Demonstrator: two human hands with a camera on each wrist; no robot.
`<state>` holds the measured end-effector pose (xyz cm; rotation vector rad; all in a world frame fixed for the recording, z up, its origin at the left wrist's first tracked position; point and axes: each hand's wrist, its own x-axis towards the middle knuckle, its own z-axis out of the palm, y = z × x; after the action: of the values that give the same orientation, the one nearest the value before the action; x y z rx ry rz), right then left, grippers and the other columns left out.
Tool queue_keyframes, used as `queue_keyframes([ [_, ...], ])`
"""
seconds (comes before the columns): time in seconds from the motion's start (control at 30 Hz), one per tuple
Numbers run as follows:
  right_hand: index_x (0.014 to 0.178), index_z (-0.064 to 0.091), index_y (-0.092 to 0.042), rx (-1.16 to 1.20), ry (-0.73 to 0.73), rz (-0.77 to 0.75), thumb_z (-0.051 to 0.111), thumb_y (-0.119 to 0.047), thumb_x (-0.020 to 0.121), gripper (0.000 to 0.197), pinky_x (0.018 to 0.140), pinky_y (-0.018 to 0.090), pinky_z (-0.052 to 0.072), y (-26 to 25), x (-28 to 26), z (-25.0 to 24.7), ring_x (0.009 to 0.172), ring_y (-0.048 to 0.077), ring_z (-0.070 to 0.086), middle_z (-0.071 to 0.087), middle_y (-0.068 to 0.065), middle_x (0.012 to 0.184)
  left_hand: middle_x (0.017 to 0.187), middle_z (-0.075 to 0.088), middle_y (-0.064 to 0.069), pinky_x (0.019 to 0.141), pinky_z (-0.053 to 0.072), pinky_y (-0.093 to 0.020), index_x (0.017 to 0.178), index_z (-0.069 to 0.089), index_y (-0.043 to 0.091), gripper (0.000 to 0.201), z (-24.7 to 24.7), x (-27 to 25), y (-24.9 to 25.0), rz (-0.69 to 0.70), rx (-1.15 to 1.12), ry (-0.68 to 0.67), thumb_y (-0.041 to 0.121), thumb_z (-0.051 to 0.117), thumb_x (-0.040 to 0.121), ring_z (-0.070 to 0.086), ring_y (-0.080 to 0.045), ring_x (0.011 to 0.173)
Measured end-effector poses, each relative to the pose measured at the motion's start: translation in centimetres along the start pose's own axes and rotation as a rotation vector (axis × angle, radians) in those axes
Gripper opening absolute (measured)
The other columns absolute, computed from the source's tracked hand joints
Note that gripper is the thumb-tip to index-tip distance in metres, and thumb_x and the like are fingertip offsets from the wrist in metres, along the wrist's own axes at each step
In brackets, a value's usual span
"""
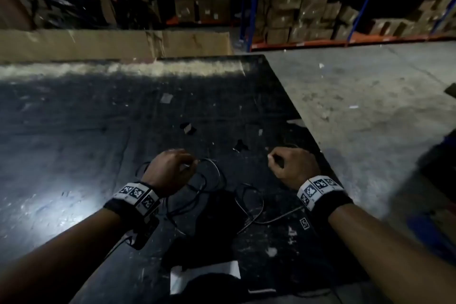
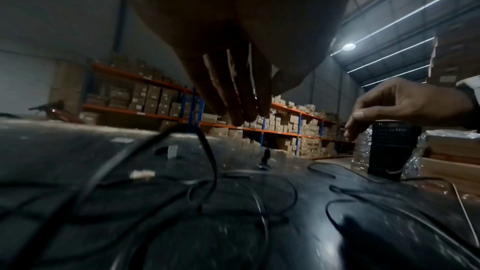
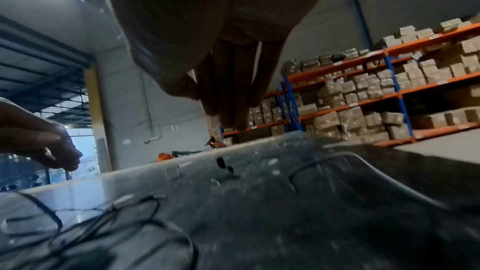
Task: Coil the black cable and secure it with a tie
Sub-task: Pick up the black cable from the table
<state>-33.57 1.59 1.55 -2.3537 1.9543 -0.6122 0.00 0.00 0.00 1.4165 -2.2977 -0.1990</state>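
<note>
A thin black cable (image 1: pixel 218 168) lies in loose, tangled loops on the dark table (image 1: pixel 98 118) in front of me. My left hand (image 1: pixel 192 164) hovers over the loops with its fingers curled, pinching a strand. In the left wrist view that strand of the cable (image 2: pixel 213 171) rises from the table to my left hand's fingertips (image 2: pixel 233 114). My right hand (image 1: pixel 274 159) hangs low near the table's right edge, fingers pointing down and loosely bent. The right wrist view shows nothing between the fingers (image 3: pixel 228 118), and one cable loop (image 3: pixel 337 156) lies beyond them. No tie is recognisable.
A white sheet (image 1: pixel 204 271) and a dark flat object (image 1: pixel 209 229) lie near the table's front edge. Small scraps dot the tabletop. The table's right edge (image 1: pixel 308 131) runs diagonally beside my right hand. Shelves of boxes (image 1: pixel 345 7) and a cardboard sheet (image 1: pixel 98 42) stand behind.
</note>
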Motion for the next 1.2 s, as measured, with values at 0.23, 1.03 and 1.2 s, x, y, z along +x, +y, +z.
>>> queue_keyframes([
  [0.23,0.089,0.071,-0.023,-0.021,-0.213,0.194,0.062,-0.035,0.088,0.015,0.067,0.030,0.048,2.7,-1.3,3.9,0.082,0.029,0.071,0.075,0.000,0.088,0.160,0.044,-0.019,0.112,0.043,-0.055,0.145,0.059,0.020,0.059,5.6,-0.8,-1.0,-0.078,0.095,-0.272,0.045,0.059,0.091,0.043,-0.043,0.146],
  [1.03,0.092,0.081,-0.015,0.427,-0.025,0.593,0.077,-0.010,0.077,0.016,0.090,0.033,0.058,5.6,4.0,4.5,0.084,0.021,0.070,0.079,0.008,0.087,0.172,0.022,-0.012,0.127,0.017,-0.037,0.160,0.033,0.006,0.056,8.3,-1.6,-2.5,-0.256,-0.071,-0.336,0.026,0.045,0.109,0.012,-0.026,0.161],
  [1.2,0.092,0.081,-0.011,0.593,0.072,0.401,0.073,0.000,0.080,0.018,0.070,0.015,0.055,2.1,0.9,0.6,0.079,0.024,0.072,0.078,0.011,0.086,0.148,0.061,-0.007,0.104,0.051,-0.042,0.145,0.058,0.020,0.046,5.0,-1.8,-0.9,-0.210,-0.154,-0.133,0.037,0.055,0.102,0.060,-0.029,0.134],
])
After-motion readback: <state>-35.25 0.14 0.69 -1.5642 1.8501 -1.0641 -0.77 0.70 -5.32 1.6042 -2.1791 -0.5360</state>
